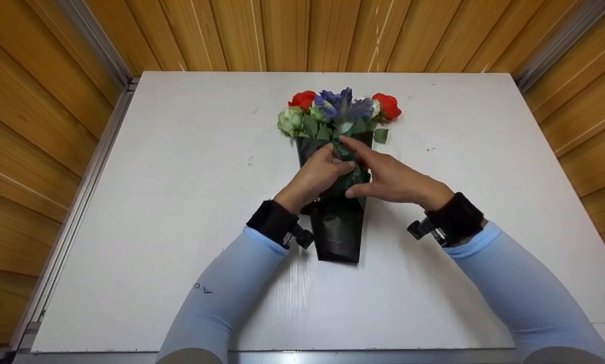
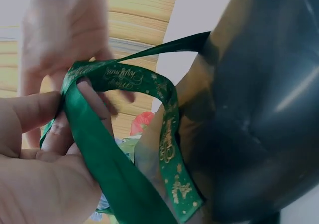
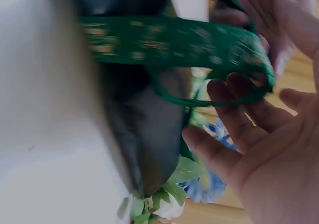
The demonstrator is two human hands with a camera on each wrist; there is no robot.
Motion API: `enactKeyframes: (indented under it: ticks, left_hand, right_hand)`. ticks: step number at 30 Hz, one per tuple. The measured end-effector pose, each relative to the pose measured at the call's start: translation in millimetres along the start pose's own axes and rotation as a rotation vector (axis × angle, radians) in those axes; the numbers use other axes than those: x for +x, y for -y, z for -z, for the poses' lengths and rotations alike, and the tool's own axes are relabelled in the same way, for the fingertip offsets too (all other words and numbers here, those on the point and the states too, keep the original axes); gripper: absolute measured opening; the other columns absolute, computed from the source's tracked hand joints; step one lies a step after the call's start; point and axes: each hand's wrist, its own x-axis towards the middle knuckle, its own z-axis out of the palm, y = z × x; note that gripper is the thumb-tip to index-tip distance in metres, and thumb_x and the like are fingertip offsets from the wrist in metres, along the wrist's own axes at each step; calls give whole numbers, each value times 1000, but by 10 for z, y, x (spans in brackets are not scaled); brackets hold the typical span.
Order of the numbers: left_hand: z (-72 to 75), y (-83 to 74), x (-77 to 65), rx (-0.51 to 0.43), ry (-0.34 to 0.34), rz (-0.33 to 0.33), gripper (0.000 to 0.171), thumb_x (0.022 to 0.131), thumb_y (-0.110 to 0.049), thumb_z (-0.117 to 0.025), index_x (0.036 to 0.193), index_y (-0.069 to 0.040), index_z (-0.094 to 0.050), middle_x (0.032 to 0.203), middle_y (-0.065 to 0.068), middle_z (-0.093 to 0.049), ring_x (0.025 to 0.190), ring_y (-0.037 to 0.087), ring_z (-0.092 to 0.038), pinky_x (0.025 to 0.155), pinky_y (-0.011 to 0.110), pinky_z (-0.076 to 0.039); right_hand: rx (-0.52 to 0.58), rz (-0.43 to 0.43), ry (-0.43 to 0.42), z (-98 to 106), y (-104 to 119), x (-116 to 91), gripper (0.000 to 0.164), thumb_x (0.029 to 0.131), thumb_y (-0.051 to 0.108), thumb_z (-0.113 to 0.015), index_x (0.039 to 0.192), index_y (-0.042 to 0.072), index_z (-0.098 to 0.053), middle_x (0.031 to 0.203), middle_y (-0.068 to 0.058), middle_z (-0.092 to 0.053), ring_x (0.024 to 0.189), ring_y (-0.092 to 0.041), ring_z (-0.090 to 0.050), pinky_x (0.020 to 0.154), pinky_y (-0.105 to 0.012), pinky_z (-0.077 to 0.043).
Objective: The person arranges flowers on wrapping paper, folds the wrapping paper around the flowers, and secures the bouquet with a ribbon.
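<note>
A bouquet wrapped in black paper point(image 1: 337, 232) lies on the white table, its flower heads toward the far edge. Green ribbon point(image 2: 112, 159) with gold lettering and small gold motifs loops up from the wrapping. My left hand point(image 1: 316, 174) pinches the ribbon between thumb and finger, as the left wrist view shows close up. On the other side of the loop, my right hand point(image 1: 396, 177) has its fingers spread, the fingertips right at the ribbon. The blue flower point(image 1: 345, 103), a red flower point(image 1: 386, 106) and a pale green flower point(image 1: 290, 121) show beyond both hands.
The white table point(image 1: 181, 167) extends on both sides of the bouquet. Wood-look panels point(image 1: 282, 35) stand behind it and at the sides, with a metal rail point(image 1: 87, 192) along the left edge. Each wrist wears a black strap point(image 1: 456, 220) with a small camera.
</note>
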Motion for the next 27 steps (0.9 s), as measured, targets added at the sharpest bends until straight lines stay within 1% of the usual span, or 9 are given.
enactKeyframes:
  ticks: [3, 5, 7, 9, 12, 17, 22, 24, 27]
  left_hand:
    - [22, -29, 7, 17, -4, 29, 21, 105, -19, -66, 101, -12, -47, 75, -2, -45, 76, 14, -47, 72, 27, -35]
    - [22, -46, 5, 19, -8, 29, 22, 103, -19, -68, 98, -12, -48, 78, -3, -50, 80, 14, -50, 73, 26, -38]
    - [16, -54, -1, 24, -11, 28, 21, 102, -20, -69, 99, -12, -50, 86, -2, -56, 86, 14, -53, 77, 25, -41]
    - [13, -53, -6, 30, -19, 28, 19, 103, -20, -69, 103, -11, -53, 98, 0, -60, 95, 14, -56, 81, 25, -43]
    - [18, -46, -16, 52, -34, 51, 20, 104, -24, -67, 112, -10, -54, 113, 5, -60, 103, 16, -56, 85, 26, -45]
    - [50, -82, -52, 176, -52, 78, 31, 106, -28, -59, 131, -10, -51, 122, 8, -65, 96, 18, -57, 81, 30, -45]
    - [67, -144, -166, 399, -62, 13, 31, 109, -23, -51, 137, -10, -52, 122, 8, -68, 84, 21, -58, 74, 33, -44]
    - [56, -165, -247, 501, -70, -42, 27, 109, -23, -50, 131, -10, -60, 117, 7, -68, 86, 20, -60, 76, 33, -46]
    - [18, -181, -410, 636, -22, -108, 22, 109, -22, -53, 115, -10, -71, 99, 4, -68, 82, 19, -59, 75, 32, -46]
  right_hand:
    - [-144, 40, -26, -74, -5, -45, 101, 97, 31, -79, 171, 29, -11, 160, -19, -49, 139, -37, -56, 111, -59, -46]
    - [-231, 63, -66, -110, -9, -72, 95, 98, 30, -78, 171, 25, -17, 158, -19, -51, 135, -37, -60, 107, -56, -50]
    - [-294, 84, -108, -144, -12, -95, 89, 97, 30, -79, 169, 19, -27, 144, -18, -61, 116, -35, -67, 94, -50, -55]
    - [-353, 112, -153, -176, -18, -113, 82, 97, 31, -80, 165, 13, -37, 125, -16, -65, 96, -31, -67, 80, -43, -53]
    - [-433, 158, -215, -225, -34, -121, 72, 96, 29, -80, 158, 7, -48, 97, -12, -60, 72, -24, -53, 64, -36, -40]
    - [-511, 201, -284, -275, -60, -108, 49, 99, 24, -75, 142, 4, -65, 84, -8, -53, 64, -20, -47, 57, -33, -36]
    - [-407, 146, -276, -288, -81, -89, 29, 101, 16, -65, 124, 2, -77, 82, -9, -60, 64, -21, -53, 58, -32, -40]
    - [-301, 95, -254, -285, -87, -76, 25, 102, 14, -61, 112, 2, -81, 81, -7, -64, 68, -19, -56, 63, -31, -42]
    - [-83, 0, -188, -264, -89, -55, 29, 102, 13, -57, 80, 7, -75, 68, 0, -56, 62, -14, -49, 61, -28, -37]
